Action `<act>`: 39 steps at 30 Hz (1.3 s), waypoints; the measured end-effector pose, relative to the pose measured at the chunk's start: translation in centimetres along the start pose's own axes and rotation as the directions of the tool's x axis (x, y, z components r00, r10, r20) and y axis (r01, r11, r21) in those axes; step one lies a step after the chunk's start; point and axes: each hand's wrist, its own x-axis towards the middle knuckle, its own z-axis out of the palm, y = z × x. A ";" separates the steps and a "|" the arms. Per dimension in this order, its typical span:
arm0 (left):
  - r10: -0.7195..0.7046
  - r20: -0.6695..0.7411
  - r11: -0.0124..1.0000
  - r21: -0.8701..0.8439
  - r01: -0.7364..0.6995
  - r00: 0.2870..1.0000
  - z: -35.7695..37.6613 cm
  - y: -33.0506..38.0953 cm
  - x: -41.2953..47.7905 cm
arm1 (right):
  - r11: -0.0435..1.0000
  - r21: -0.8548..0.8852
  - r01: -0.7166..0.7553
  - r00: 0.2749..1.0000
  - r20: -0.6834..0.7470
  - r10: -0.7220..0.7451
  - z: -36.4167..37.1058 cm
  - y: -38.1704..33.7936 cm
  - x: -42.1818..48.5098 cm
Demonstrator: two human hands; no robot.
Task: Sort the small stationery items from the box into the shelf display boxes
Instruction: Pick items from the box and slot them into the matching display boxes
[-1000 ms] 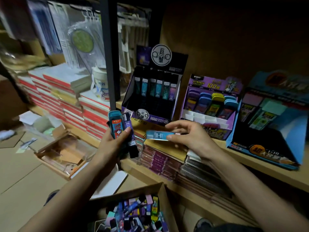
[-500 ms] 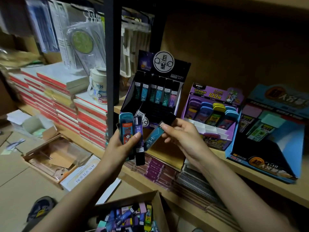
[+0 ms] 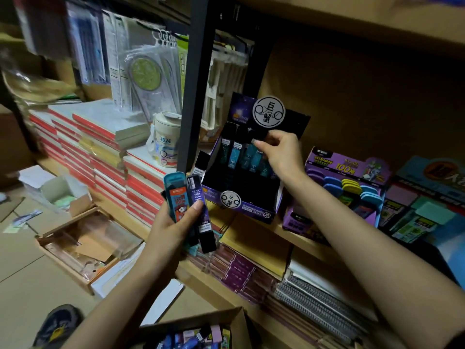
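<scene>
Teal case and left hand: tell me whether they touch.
Touching. The head view shows the left hand gripping the teal case by its lower end, with no gap.

We see a dim picture. The floor (image 3: pixel 22 273) at the left is the brightest part. The back wall of the shelf (image 3: pixel 364 102) and the inside of the black display box (image 3: pixel 241 182) sink in shadow. The upper left corner is blurred, and straight lines bend near the edges.

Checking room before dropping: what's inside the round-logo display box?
Upright teal-labelled cases in a back row, the right hand pinching one. The front is too dark to tell; the hand covers the row's right end.
</scene>
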 end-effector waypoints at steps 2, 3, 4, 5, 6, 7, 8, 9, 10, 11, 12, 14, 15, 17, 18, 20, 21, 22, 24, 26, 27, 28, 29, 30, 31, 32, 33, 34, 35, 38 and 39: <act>-0.005 0.005 1.000 -0.005 0.005 1.000 -0.2 -0.1 0.0 | 0.999 -0.035 0.033 0.999 0.027 -0.032 0.5 0.4 0.3; -0.005 0.009 1.000 -0.005 0.005 1.000 -0.2 -0.1 0.1 | 0.998 -0.043 0.043 0.998 0.040 -0.041 0.6 0.5 0.4; -0.005 0.012 1.000 -0.005 0.005 1.000 -0.3 -0.1 0.1 | 0.997 -0.052 0.049 0.997 0.054 -0.047 0.6 0.6 0.6; -0.008 0.013 1.000 -0.006 0.008 1.000 -0.3 0.0 0.1 | 0.997 -0.059 0.055 0.996 0.071 -0.050 0.5 0.6 0.7; -0.010 0.011 1.000 -0.009 0.010 1.000 -0.4 0.0 0.1 | 0.996 -0.060 0.059 0.994 0.092 -0.054 0.5 0.6 0.9; -0.011 0.008 1.000 -0.011 0.011 1.000 -0.5 0.0 0.2 | 0.996 -0.060 0.062 0.992 0.114 -0.055 0.4 0.6 1.0; -0.011 0.004 1.000 -0.012 0.011 1.000 -0.6 0.0 0.3 | 0.996 -0.062 0.061 0.990 0.131 -0.053 0.4 0.7 1.1; -0.010 0.002 1.000 -0.012 0.010 1.000 -0.7 0.0 0.4 | 0.997 -0.059 0.054 0.989 0.140 -0.045 0.4 0.7 1.1; -0.009 0.000 1.000 -0.011 0.009 1.000 -0.7 0.0 0.4 | 0.998 -0.051 0.036 0.989 0.144 -0.028 0.5 0.9 1.2; -0.007 -0.001 1.000 -0.011 0.007 1.000 -0.6 0.0 0.4 | 0.999 -0.041 0.008 0.989 0.145 -0.002 0.7 1.0 1.2; -0.004 0.000 1.000 -0.011 0.004 1.000 -0.6 -0.1 0.4 | 0.999 -0.037 -0.023 0.989 0.143 0.028 0.9 1.1 1.2; -0.002 0.004 1.000 -0.015 0.003 1.000 -0.4 -0.1 0.4 | 0.996 -0.047 -0.071 0.988 0.135 0.076 1.3 1.3 1.4; -0.008 0.009 1.000 -0.015 0.008 1.000 -0.4 -0.1 0.3 | 0.995 -0.059 -0.081 0.988 0.127 0.088 1.5 1.4 1.5; -0.021 0.028 1.000 -0.018 0.022 0.999 -0.3 0.0 0.3 | 0.991 -0.094 -0.092 0.988 0.112 0.103 1.8 1.4 1.6; -0.025 0.036 0.999 -0.020 0.026 0.999 -0.2 0.0 0.2 | 0.988 -0.118 -0.098 0.987 0.113 0.112 2.0 1.3 1.7; -0.031 0.040 0.999 -0.022 0.032 0.999 -0.1 0.1 0.1 | 0.972 -0.207 -0.107 0.981 0.137 0.138 2.0 1.0 2.0; -0.035 0.036 0.999 -0.026 0.036 0.999 0.0 0.2 0.0 | 0.953 -0.282 -0.108 0.977 0.148 0.154 2.0 0.8 2.0; -0.038 0.032 0.999 -0.032 0.039 0.999 0.0 0.3 0.0 | 0.921 -0.378 -0.093 0.975 0.154 0.161 1.9 0.6 1.8; -0.049 0.031 0.997 -0.050 0.051 0.998 0.1 0.4 -0.2 | 0.862 -0.504 -0.046 0.981 0.140 0.134 1.7 0.1 0.7; -0.062 0.044 0.996 -0.057 0.064 0.997 0.0 0.6 -0.3 | 0.935 -0.353 -0.017 0.982 0.172 0.083 1.5 -0.4 -1.5; -0.070 0.054 0.996 -0.055 0.073 0.996 0.0 0.7 -0.3 | 0.988 -0.134 -0.073 0.968 0.230 0.103 1.5 -0.7 -2.9; -0.080 0.068 0.995 -0.051 0.084 0.994 0.0 0.8 -0.3 | 0.977 0.102 -0.186 0.936 0.320 0.145 1.6 -1.2 -4.4; -0.091 0.080 0.994 -0.046 0.095 0.993 0.0 0.8 -0.4 | 0.915 0.276 -0.295 0.897 0.409 0.166 1.8 -1.6 -5.6; -0.101 0.093 0.994 -0.039 0.105 0.991 0.1 0.8 -0.5 | 0.870 0.345 -0.353 0.869 0.464 0.169 2.0 -1.6 -6.6; -0.109 0.105 0.993 -0.033 0.113 0.988 0.2 0.8 -0.5 | 0.856 0.360 -0.371 0.858 0.485 0.168 2.4 -1.6 -7.4; -0.118 0.117 0.992 -0.028 0.122 0.986 0.3 0.7 -0.6 | 0.849 0.367 -0.380 0.855 0.490 0.171 2.7 -1.7 -7.9; -0.128 0.129 0.991 -0.023 0.132 0.983 0.4 0.7 -0.8 | 0.839 0.373 -0.395 0.855 0.482 0.189 3.0 -1.7 -8.2; -0.138 0.139 0.990 -0.017 0.142 0.981 0.5 0.7 -0.8 | 0.828 0.376 -0.415 0.856 0.471 0.215 3.1 -1.8 -8.5; -0.146 0.145 0.989 -0.011 0.149 0.979 0.6 0.7 -0.9 | 0.820 0.381 -0.426 0.857 0.460 0.232 3.2 -1.7 -8.6; -0.151 0.157 0.988 -0.002 0.154 0.976 0.9 0.6 -1.0 | 0.787 0.428 -0.444 0.863 0.441 0.247 2.8 -1.4 -8.7; -0.149 0.161 0.988 -0.003 0.151 0.976 1.0 0.6 -1.0 | 0.777 0.449 -0.442 0.867 0.434 0.243 2.4 -1.3 -8.5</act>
